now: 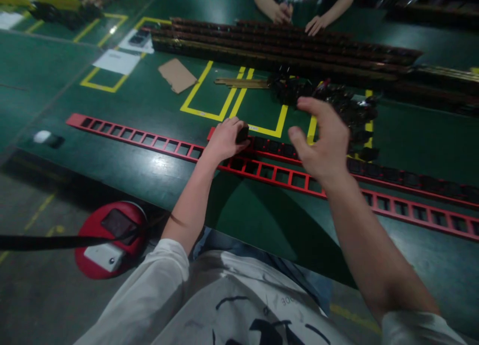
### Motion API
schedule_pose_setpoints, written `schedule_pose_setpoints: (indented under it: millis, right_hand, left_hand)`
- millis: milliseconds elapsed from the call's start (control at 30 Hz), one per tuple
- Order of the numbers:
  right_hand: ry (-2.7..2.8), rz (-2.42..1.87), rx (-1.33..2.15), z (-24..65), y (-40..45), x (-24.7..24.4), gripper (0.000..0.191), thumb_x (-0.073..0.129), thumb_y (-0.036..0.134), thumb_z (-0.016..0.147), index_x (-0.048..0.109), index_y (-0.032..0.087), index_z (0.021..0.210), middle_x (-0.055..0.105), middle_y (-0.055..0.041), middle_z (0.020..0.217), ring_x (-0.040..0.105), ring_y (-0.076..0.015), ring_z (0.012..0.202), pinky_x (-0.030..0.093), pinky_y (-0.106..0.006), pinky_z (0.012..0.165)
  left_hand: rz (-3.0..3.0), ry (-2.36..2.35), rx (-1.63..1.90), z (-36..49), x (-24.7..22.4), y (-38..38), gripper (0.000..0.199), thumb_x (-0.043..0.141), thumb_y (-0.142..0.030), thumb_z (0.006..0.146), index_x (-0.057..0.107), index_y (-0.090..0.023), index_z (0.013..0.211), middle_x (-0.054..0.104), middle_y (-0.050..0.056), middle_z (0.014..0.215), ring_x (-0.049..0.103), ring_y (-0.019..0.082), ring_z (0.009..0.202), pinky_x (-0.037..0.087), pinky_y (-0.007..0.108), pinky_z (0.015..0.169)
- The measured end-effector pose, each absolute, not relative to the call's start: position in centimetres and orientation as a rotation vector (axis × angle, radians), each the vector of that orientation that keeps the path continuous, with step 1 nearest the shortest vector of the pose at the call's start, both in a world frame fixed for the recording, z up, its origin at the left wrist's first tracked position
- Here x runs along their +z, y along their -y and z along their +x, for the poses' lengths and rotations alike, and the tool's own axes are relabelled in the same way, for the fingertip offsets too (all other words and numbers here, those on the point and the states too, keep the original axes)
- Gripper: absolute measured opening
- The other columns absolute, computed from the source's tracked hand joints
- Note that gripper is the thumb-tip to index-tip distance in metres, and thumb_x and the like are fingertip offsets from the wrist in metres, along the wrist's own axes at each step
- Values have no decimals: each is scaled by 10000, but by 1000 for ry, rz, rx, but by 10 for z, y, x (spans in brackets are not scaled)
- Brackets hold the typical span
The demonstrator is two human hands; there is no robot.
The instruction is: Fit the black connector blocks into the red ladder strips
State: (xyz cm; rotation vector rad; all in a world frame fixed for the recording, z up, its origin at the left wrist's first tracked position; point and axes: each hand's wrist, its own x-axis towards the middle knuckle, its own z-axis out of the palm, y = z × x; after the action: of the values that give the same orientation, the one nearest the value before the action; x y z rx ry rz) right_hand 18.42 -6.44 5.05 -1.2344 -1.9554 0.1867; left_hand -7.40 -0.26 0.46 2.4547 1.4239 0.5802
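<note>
My left hand (pixel 227 138) is closed around a small black block-like part (pixel 242 133) at the left end of a red strip fitted with several black pieces (pixel 273 146). Above that strip my right hand (pixel 325 138) hovers, thumb and fingers apart, with nothing visible in it. Nearer to me lies a long red ladder-like frame (pixel 168 145) with open square slots, partly covered by my left hand and right forearm. Beyond my right hand sits a pile of dark, shiny small parts (pixel 340 103), partly hidden by it.
Long stacked brown strips (pixel 284 48) span the table's far side, with a person's hands (pixel 316 24) behind them. Cardboard (pixel 177 75), paper (pixel 117 61) and thin brass-coloured strips (pixel 243 83) lie on the green table. A red stool (pixel 88 267) bearing a phone stands at left.
</note>
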Motion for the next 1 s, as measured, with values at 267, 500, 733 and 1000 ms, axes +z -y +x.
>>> schedule_pose_setpoints:
  millis: [267,500,733,1000]
  right_hand:
    - [2225,-1557,134,159,73,-17,412,515,281,1002,628,116,1362,669,-206,1393,604,-372,1290,421,-591,1125]
    - [2232,-1537,143,160,73,-11,400,530,260,1009,622,131,1376,692,-168,1365,617,-352,1256,447,-526,1069]
    - [2237,-1566,181,160,79,-9,378,555,253,1029,621,159,1389,676,-134,1418,593,-308,1291,421,-471,1098]
    - [2250,-1587,182,159,82,-5,354,557,265,1046,619,154,1377,673,-125,1412,593,-294,1273,425,-455,1096]
  left_hand:
    - [2491,-1298,555,-80,-1,-1,339,738,-294,864,663,-218,1185,654,85,1197,600,284,1149,482,435,992]
    - [2472,-1211,582,-82,2,-1,303,764,-271,839,663,-219,1120,687,65,1135,609,267,1102,487,422,992]
    - [2409,-1174,515,-80,1,-2,298,749,-361,841,673,-247,1105,695,64,1085,617,307,1086,500,475,993]
    - [2420,-1163,559,-75,-9,-4,291,743,-351,833,674,-252,1098,682,80,1128,604,323,1111,493,505,1019]
